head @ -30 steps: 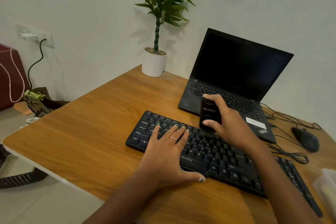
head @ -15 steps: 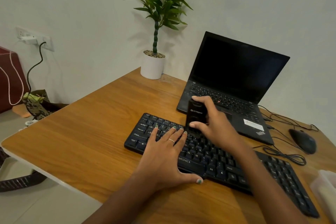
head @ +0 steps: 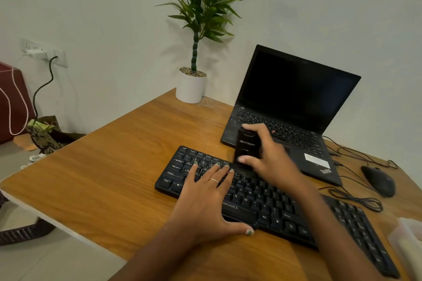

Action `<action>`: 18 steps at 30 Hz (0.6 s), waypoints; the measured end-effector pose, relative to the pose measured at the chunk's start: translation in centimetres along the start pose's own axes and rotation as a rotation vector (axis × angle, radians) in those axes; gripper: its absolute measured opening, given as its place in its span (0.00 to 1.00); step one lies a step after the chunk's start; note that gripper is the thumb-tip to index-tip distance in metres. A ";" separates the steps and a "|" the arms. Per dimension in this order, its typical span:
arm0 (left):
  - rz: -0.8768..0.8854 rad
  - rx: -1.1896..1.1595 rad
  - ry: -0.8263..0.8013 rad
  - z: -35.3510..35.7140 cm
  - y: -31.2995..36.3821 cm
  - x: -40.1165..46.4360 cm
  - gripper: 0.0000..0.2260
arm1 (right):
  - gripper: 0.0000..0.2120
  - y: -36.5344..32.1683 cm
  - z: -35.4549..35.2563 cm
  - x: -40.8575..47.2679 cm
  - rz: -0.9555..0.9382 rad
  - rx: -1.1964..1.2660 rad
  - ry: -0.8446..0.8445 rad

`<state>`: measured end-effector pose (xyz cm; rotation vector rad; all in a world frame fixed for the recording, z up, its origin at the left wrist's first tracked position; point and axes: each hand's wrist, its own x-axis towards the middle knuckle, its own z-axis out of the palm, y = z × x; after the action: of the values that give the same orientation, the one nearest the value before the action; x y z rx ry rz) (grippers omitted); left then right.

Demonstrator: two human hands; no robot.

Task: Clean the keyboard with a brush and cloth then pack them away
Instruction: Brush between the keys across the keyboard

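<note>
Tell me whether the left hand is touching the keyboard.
Touching. The head view shows the left hand lying flat on the keyboard, straight fingers spread across the keys, no gap visible.

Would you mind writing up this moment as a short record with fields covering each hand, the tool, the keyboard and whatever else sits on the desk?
left hand: flat, fingers spread, pressing on the keyboard's left part
right hand: grips the black brush, motion-blurred
black brush: upright, lower end at the keyboard's top rows
keyboard: black, lies diagonally on the wooden desk
behind: open laptop, screen dark
also: potted plant, mouse
</note>
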<state>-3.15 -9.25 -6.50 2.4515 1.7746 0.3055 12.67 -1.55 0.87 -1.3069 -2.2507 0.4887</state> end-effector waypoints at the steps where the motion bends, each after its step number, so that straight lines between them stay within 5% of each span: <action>1: -0.001 -0.002 0.008 0.0 0.0 0.0 0.52 | 0.32 -0.4 1.2 0.2 -0.036 0.035 0.035; 4: -0.003 -0.007 0.020 0.1 0.0 0.0 0.52 | 0.32 -0.6 2.5 0.4 -0.084 0.052 0.102; 10: -0.069 0.037 0.050 -0.3 -0.1 0.0 0.58 | 0.31 0.9 -2.3 -0.7 0.104 -0.143 -0.072; 18: -0.109 -0.019 0.054 -0.2 -0.1 -0.2 0.60 | 0.32 -1.0 0.8 -2.8 -0.071 -0.137 0.079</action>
<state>-3.38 -9.41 -6.34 2.3440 1.9092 0.3800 12.65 -4.54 0.11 -1.2836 -2.2897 0.2574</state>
